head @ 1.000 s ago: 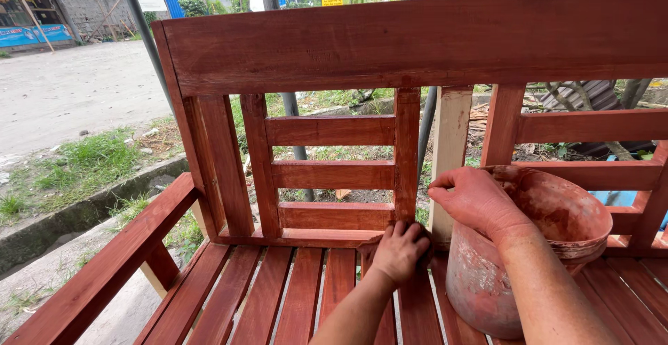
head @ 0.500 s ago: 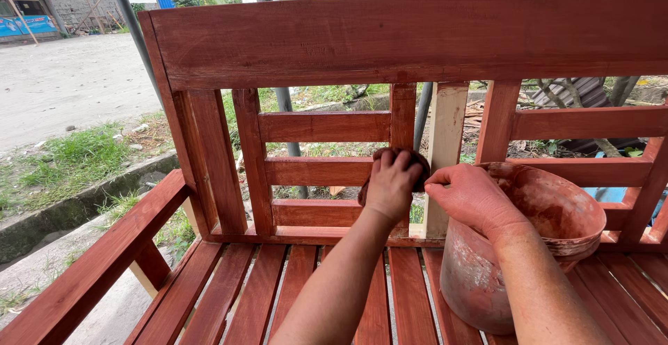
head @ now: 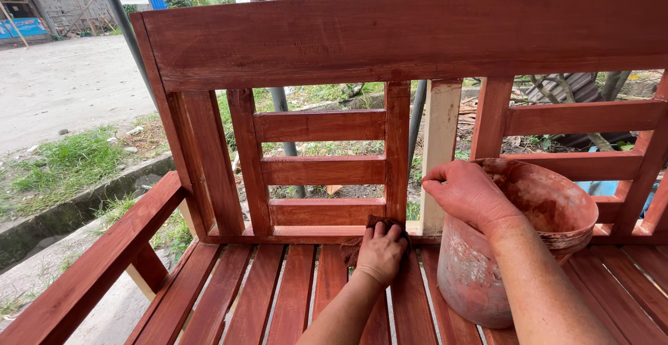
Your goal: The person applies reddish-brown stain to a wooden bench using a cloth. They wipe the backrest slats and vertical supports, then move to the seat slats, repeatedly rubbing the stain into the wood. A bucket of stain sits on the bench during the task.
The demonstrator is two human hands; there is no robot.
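Our left hand (head: 380, 251) presses a stained rag (head: 355, 246) at the bench's (head: 403, 28) six o'clock rail; our right hand (head: 470, 195) pinches the bucket (head: 550, 213) rim. Most wood is red; one pale upright (head: 440, 154) at one o'clock remains.

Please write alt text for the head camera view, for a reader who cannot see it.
A person's left hand presses a dark rag against the base of a red-stained wooden bench back, while the right hand grips the rim of a stained bucket resting on the seat slats.

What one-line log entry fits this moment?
left hand: presses dark rag at bench upright's base | right hand: grips stained bucket rim
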